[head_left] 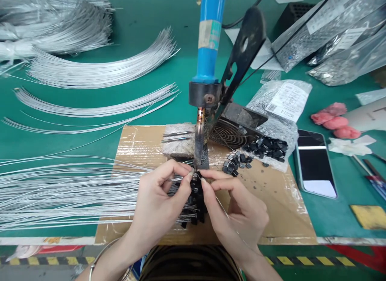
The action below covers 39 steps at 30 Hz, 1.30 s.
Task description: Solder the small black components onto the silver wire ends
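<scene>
A blue-handled soldering iron is clamped in a stand with its tip pointing down, close above my fingertips. My left hand is closed in a pinch at the end of a thin wire, just left of the tip. From the right, my right hand pinches a thin strand of solder wire, which trails down over the palm. Below the fingers lies a row of small black connectors with pale wires running off left. The exact contact at the tip is partly hidden by my fingers.
Cardboard covers the work area. Loose black connectors lie beside a round fan grille. Bundles of wire are at the left. A phone, plastic bags and a yellow sponge are at the right.
</scene>
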Available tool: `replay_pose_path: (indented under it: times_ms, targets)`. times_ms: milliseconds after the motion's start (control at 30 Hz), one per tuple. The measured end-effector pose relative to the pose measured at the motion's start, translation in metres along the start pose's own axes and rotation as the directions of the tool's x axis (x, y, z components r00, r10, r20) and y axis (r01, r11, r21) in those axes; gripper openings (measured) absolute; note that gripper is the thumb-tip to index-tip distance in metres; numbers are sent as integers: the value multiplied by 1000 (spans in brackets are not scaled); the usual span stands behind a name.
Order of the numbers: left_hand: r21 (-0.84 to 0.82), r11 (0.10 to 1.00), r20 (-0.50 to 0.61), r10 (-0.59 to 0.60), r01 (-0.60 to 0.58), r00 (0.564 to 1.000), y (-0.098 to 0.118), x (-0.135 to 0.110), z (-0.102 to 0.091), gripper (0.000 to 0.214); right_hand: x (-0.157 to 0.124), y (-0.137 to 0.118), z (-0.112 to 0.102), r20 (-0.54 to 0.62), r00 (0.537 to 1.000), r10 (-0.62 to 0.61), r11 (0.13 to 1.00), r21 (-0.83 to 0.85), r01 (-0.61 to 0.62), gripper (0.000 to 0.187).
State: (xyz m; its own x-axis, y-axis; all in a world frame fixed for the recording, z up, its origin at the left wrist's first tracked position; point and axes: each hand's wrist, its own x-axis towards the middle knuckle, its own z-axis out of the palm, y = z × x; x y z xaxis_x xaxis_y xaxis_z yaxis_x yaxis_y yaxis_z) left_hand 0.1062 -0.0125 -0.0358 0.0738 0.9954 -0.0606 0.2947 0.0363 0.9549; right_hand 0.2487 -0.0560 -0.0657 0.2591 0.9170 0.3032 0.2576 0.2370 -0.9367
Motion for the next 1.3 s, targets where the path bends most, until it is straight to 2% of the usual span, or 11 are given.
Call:
replay_pose_path:
  times_ms: [133, 267, 467, 600, 700, 733, 800, 900, 1000, 1133, 1300]
  targets:
    - [119, 993, 1, 5, -5, 1000, -3, -2, -4, 15, 0, 2, -6, 10, 997, 74, 997, 10, -74, 17]
    - [296, 950, -19, 112, -101, 994, -13, -4, -13, 14, 4, 11, -24, -142, 981, 133, 986, -79, -145, 14]
    - [353, 896, 39, 275, -270, 961, -25, -16, -26, 19, 9, 30, -61, -447, 878, 170, 954, -147, -260, 17]
    - [325, 896, 39, 306, -301, 951, -19, -16, -40, 21, 9, 36, -72, -530, 811, 250, 927, -111, -358, 32]
    - [511, 827, -111, 335, -235, 936, -18, 12, -64, 8, 9, 42, -72, -546, 795, 265, 918, -110, -382, 35]
    - [625, 765, -142, 308, -156, 941, -20, 27, -74, 9, 8, 45, -71, -546, 798, 254, 919, -122, -375, 34]
    - [697, 713, -181, 270, -70, 945, -26, 65, -94, 16, 8, 49, -70, -537, 811, 234, 923, -139, -358, 33]
    - [743, 669, -177, 167, 20, 970, -41, 124, -115, 21, 8, 53, -71, -529, 814, 241, 926, -126, -356, 34]
    - [763, 643, -115, 42, 61, 992, -52, 165, -118, 25, 9, 54, -72, -534, 811, 238, 928, -122, -352, 36]
    - [758, 648, -54, -54, 76, 997, -54, 184, -108, 35, 10, 53, -73, -541, 807, 237, 922, -136, -363, 41]
    - [711, 702, -48, -25, 52, 999, -52, 179, -105, 35, 10, 53, -73, -545, 795, 264, 907, -139, -397, 45]
